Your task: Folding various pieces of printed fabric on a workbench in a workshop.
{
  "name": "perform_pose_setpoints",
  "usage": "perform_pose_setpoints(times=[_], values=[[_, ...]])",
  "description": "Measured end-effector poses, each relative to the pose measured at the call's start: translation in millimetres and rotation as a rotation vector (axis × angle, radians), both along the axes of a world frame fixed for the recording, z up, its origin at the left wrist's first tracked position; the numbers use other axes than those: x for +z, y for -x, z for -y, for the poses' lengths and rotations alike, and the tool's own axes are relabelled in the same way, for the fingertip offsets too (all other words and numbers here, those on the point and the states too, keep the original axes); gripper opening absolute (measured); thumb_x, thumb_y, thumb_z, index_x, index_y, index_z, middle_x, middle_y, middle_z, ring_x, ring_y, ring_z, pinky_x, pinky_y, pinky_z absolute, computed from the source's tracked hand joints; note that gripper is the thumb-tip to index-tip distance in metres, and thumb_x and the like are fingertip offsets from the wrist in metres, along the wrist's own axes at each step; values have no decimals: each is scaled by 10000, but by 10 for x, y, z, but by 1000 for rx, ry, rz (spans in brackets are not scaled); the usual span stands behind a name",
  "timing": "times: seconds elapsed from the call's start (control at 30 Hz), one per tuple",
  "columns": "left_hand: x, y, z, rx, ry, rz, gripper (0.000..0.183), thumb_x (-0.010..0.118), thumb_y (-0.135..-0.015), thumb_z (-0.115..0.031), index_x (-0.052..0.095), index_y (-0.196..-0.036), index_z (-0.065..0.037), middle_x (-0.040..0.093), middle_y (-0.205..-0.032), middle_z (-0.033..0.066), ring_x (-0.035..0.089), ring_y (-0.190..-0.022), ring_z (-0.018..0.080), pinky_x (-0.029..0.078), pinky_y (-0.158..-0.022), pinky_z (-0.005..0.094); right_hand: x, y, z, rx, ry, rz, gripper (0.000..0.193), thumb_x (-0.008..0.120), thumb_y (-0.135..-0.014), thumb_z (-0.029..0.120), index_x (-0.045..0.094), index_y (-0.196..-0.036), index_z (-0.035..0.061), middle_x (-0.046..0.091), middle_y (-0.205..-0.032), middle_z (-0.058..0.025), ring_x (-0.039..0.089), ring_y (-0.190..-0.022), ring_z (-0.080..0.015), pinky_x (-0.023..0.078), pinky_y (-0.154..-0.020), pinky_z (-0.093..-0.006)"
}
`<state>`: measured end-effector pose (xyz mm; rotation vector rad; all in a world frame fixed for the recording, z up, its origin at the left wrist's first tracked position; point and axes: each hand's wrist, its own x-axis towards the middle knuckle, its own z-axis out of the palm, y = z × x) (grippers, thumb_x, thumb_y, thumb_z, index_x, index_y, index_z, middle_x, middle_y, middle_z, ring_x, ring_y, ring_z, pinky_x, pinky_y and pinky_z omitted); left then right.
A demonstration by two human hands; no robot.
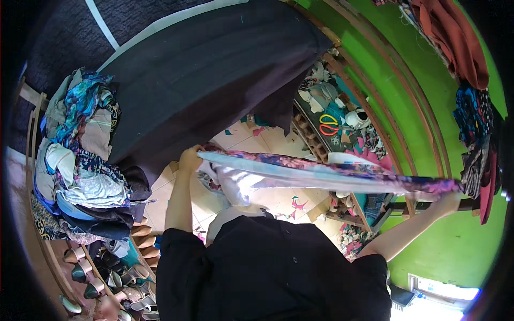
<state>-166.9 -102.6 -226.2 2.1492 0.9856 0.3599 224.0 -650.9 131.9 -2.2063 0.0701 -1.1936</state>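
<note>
A long strip of floral cloth (pixel 316 170), pink, purple and dark on one side and pale on the other, stretches between my hands. My left hand (pixel 190 159) is closed on its left end, and a pale fold of it hangs down beside that hand. My right hand (pixel 447 202), slightly blurred, grips the other end far out to the right, near the green wall. Just beyond my left hand, a large dark cloth (pixel 214 69) lies spread out, its near edge drooping toward the floor.
A heap of mixed fabrics (pixel 88 155) is piled at the left, above racks of shoes (pixel 136 281). Scissors (pixel 328 124) with red and yellow handles lie among scraps at the right. Garments (pixel 471 112) hang on the green wall (pixel 428 241). Cloth scraps litter the tiled floor (pixel 257 142).
</note>
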Motion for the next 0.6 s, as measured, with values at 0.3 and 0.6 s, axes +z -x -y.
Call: perform_pose_setpoints(times=[0.3,0.6], values=[[2028,-501,446,-612,105,-31,266,567,-567,-30,568,-829,9,578,-763,180,560,-741,358,443,-639,383,-648,1124,-1972,1113,60,-862,454,604,-680,-7,547,-1121,90,582,-947,-57,552,-838,-138,428,-749,-253],[2563,-660,1385,-583,-59,101,213,591,-594,-99,535,-781,-15,563,-677,143,547,-643,339,429,-578,390,-1170,1704,-2574,1615,507,-783,298,580,-735,119,599,-1030,84,610,-795,-148,593,-749,-241,460,-660,-346]])
